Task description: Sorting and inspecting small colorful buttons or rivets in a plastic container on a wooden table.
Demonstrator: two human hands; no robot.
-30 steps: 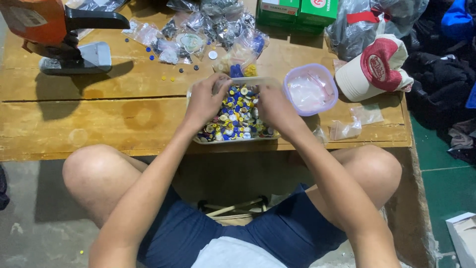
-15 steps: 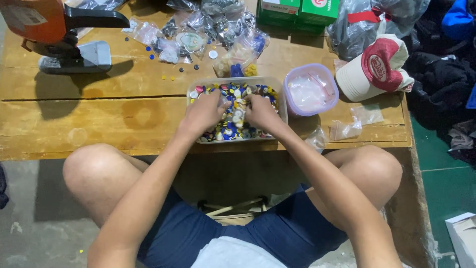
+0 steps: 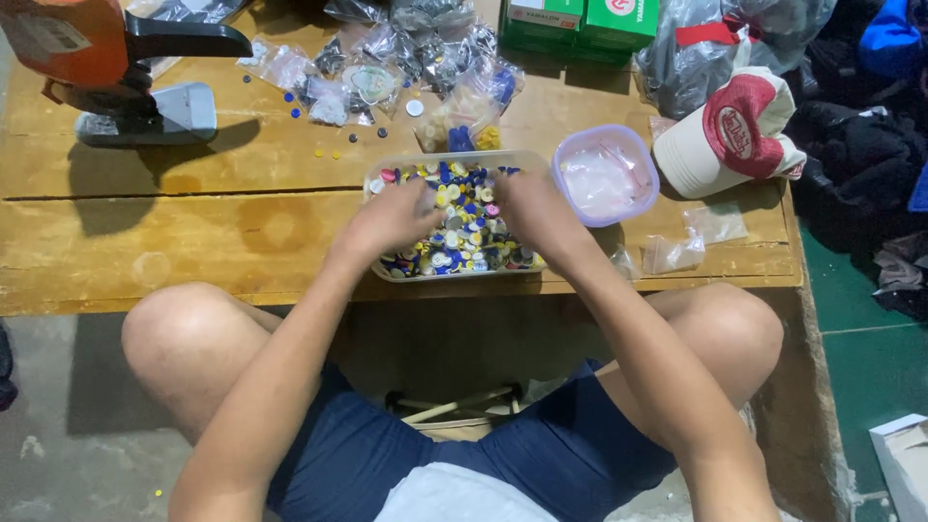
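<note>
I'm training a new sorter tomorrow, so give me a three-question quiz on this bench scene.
1. True or false: both hands, left hand and right hand, are in the tray of coloured buttons.
2. Which lies right of the tray? A) cap B) press C) green boxes
3. Fill in: the round bowl beside the tray holds clear plastic ____.

Key: 1 true; 2 A; 3 bags.

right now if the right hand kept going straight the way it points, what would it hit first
Probably the far wall of the white tray. The right hand lies in the buttons, pointing up-left across it. Beyond that wall are small plastic bags; depth is unclear.
</note>
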